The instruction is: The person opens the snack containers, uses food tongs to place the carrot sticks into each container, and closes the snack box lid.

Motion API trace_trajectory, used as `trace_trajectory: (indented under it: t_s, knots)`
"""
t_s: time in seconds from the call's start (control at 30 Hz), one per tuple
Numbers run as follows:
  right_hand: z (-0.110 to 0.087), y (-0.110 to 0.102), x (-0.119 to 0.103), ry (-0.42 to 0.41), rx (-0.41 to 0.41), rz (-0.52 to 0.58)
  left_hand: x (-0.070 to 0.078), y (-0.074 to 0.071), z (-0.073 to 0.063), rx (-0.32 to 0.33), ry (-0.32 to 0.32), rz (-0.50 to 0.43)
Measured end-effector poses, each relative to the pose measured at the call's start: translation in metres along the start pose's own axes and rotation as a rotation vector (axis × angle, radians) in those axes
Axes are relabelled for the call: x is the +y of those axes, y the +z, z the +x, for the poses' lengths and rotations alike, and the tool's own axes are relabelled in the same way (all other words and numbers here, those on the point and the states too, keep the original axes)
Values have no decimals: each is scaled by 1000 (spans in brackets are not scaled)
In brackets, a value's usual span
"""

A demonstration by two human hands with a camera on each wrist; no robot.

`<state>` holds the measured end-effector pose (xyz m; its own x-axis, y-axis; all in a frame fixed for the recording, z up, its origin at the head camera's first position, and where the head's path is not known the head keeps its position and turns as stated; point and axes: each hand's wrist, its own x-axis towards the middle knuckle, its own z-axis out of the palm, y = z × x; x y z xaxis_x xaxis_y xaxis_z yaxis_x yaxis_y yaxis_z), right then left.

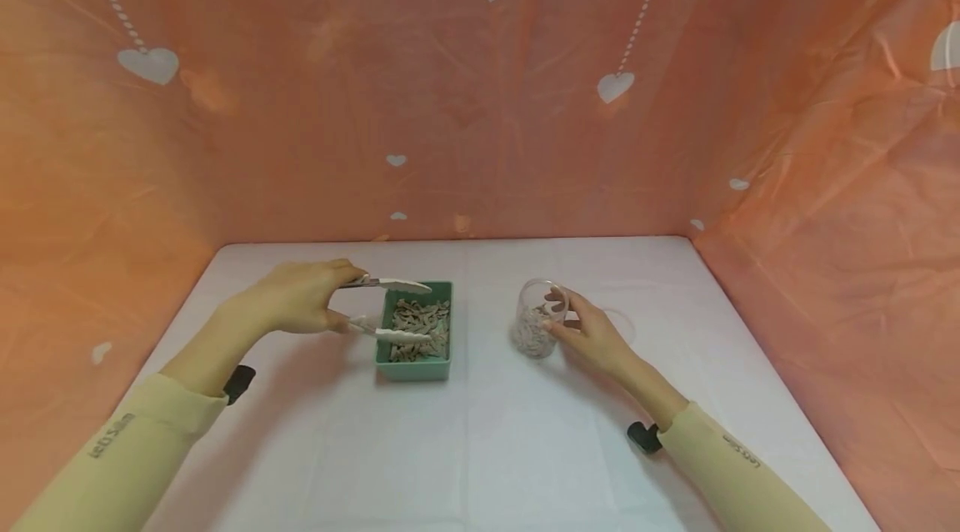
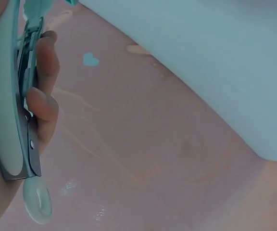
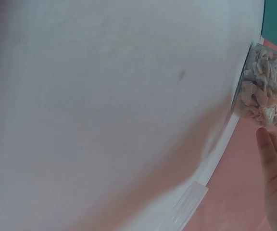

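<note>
My left hand (image 1: 311,297) grips a pair of tongs (image 1: 405,337) with white tips, spread apart over a green rectangular box (image 1: 412,371). Greyish-brown dried pieces (image 1: 420,318) lie in that box. The tongs' pale handle (image 2: 6,96) and end ring (image 2: 37,201) show in the left wrist view, with fingers curled round the metal. To the right of the box, my right hand (image 1: 596,336) holds a clear round jar (image 1: 542,298) from its right side, thumb and fingers about its wall. Similar dried pieces (image 3: 258,91) fill its lower part in the right wrist view.
A clear round lid (image 1: 621,327) lies on the white tabletop (image 1: 480,449), just behind my right hand. Orange sheeting (image 1: 450,98) with white hearts closes off the back and both sides of the table.
</note>
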<state>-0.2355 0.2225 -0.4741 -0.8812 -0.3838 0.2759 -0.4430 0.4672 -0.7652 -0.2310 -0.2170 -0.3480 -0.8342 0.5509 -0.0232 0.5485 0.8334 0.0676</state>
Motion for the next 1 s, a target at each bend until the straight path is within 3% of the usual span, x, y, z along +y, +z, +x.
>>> trace_trajectory:
  t_s: [0.33, 0.5, 0.73, 1.0]
  knots:
    - [-1, 1, -1, 0, 7, 9, 4, -10, 8, -62, -9, -12]
    - [-2, 2, 1, 2, 5, 18, 10, -17, 18, -124, 18, 13]
    - [-2, 1, -1, 11, 7, 5, 22, -23, 38, -218, 7, 79]
    - [-1, 0, -2, 21, 1, -1, 20, -19, 43, -204, 23, 122]
